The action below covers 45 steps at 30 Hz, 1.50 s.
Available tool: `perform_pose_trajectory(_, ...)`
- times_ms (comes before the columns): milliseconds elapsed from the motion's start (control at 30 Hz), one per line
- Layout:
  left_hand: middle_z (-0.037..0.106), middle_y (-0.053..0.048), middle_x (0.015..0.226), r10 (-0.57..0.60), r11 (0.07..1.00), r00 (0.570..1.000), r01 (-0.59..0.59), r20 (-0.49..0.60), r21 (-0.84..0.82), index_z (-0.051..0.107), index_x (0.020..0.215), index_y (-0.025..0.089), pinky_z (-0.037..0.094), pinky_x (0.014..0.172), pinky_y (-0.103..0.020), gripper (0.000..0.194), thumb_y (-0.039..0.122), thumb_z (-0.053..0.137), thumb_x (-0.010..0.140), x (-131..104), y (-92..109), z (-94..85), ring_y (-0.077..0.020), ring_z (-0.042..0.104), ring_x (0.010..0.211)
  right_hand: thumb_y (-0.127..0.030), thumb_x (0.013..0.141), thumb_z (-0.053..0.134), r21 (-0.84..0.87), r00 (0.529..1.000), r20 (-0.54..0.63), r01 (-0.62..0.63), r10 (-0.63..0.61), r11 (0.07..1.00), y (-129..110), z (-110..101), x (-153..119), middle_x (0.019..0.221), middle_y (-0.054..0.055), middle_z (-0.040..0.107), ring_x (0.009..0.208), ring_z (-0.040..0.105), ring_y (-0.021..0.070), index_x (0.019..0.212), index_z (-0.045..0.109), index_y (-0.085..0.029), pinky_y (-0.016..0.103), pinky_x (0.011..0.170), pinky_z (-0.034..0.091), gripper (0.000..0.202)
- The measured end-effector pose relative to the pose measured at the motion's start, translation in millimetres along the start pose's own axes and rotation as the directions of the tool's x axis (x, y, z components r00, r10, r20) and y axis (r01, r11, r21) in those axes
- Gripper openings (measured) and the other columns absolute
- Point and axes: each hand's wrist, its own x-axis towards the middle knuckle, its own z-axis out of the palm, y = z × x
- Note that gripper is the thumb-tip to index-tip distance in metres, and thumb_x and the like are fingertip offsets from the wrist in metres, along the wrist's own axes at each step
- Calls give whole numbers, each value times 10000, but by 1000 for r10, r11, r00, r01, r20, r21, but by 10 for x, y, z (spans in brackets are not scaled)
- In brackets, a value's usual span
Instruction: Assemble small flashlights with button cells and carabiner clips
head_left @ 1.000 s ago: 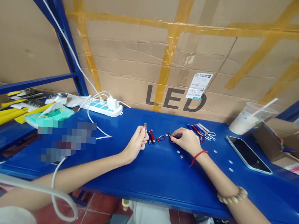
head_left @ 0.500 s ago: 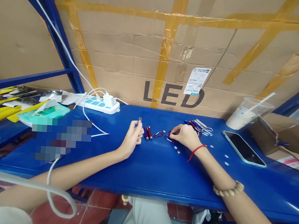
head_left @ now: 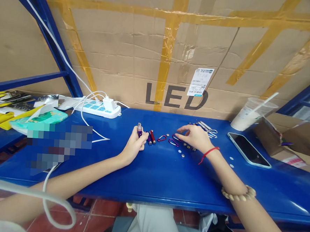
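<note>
More of the purple tube (head_left: pixel 139 132) showed than a moment before, with its silver end up. The left hand (head_left: pixel 132 148) had its fingers clamped on it, above the blue table (head_left: pixel 151 178). The right hand (head_left: pixel 199 137) had its thumb and finger tips close together near the purple clip (head_left: pixel 173 143); I could not tell if they pinched anything. More little round bits now showed beside that hand, but it partly hid the far tubes. The red tube (head_left: pixel 152 137) lay near the left hand. The phone (head_left: pixel 249 149) lay off to the right.
</note>
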Motion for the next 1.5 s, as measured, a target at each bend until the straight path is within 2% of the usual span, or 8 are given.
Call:
perform_pose_trajectory(100,296,91,581,-6,1000,1000,6,-4,8,304,790,221,173,372,-125,309,364,576,767,-1,2,3,-40,274,453,-372,766,612,-65,993,113,31,-24,997,-25,60,-5,900,-13,688,768,629,163,774,713,-266,229,537,383,147)
perform_pose_trajectory(200,295,91,579,-2,1000,1000,2,-7,29,308,781,215,183,376,-129,282,328,566,764,-8,9,11,-37,279,448,-343,773,589,-104,993,121,-1,14,995,-59,90,-7,910,4,685,775,627,168,749,709,-243,234,542,380,158)
perform_pose_trajectory(633,323,91,538,-20,992,1000,16,23,129,305,703,198,207,396,-154,274,319,544,760,-20,22,15,-29,296,418,-319,691,611,86,993,-9,-115,116,990,-120,54,-8,684,10,681,689,637,189,718,674,-206,256,581,440,132)
perform_pose_trajectory(767,327,92,540,-37,994,999,33,37,102,303,710,201,186,393,-154,280,319,552,758,-26,25,17,-27,276,419,-265,684,607,354,997,-29,-52,66,934,-100,90,7,710,25,684,651,631,163,698,655,-176,247,614,481,102)
perform_pose_trajectory(933,331,87,551,-66,995,996,62,56,80,292,704,201,158,391,-153,299,335,553,760,-36,51,31,-24,246,425,-412,749,573,693,995,98,-62,-9,718,-134,51,-13,835,74,689,651,621,162,838,638,-152,217,454,472,282)
perform_pose_trajectory(1200,332,82,566,-97,992,989,87,113,89,288,706,202,160,398,-150,361,433,558,768,-59,69,73,-37,239,457,-392,742,656,705,940,54,202,-336,680,-336,59,-130,760,42,671,648,598,127,832,673,-142,211,539,460,266)
perform_pose_trajectory(1333,299,84,584,-83,986,990,65,118,152,273,695,202,195,417,-163,388,442,569,766,-68,44,69,-38,253,466,-371,715,694,737,920,78,206,-384,644,-437,79,-205,770,40,678,684,622,135,799,643,-140,195,515,436,251)
perform_pose_trajectory(1500,299,75,625,-13,969,984,-31,177,247,284,679,194,234,460,-188,361,401,563,776,-101,71,79,-41,270,496,-360,720,696,785,908,91,186,-408,591,-501,89,-255,782,43,696,695,638,143,980,629,-140,193,500,430,347)
